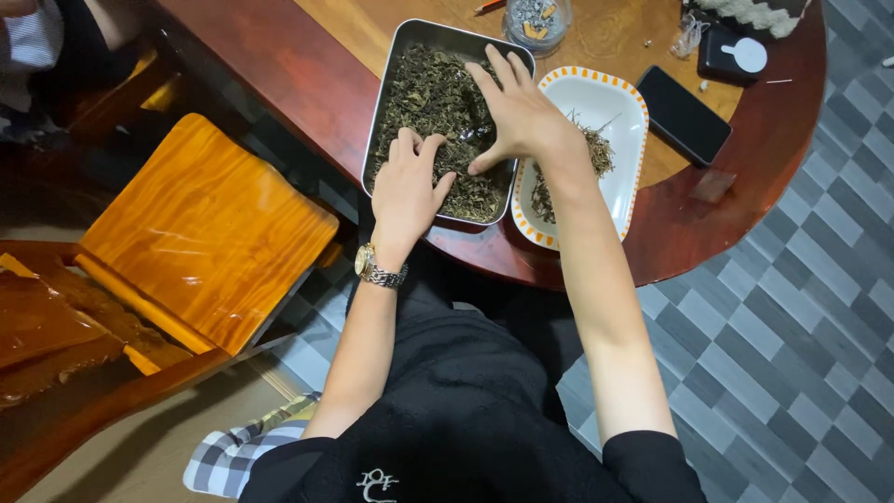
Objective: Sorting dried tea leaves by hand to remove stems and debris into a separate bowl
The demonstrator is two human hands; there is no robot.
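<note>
Dark dried leaves (433, 102) in metal tray (410, 37) under both hands, left (407, 186) curled loosely, right (521, 116) spread flat, neither grasping; white orange-rimmed dish (610, 102) just beside.

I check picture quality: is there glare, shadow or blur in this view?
Head view: sharp on both hands, left hand and right hand, over the metal tray; soft glare on the wooden chair; left edge dark in shadow; lines bend slightly near the corners.
</note>
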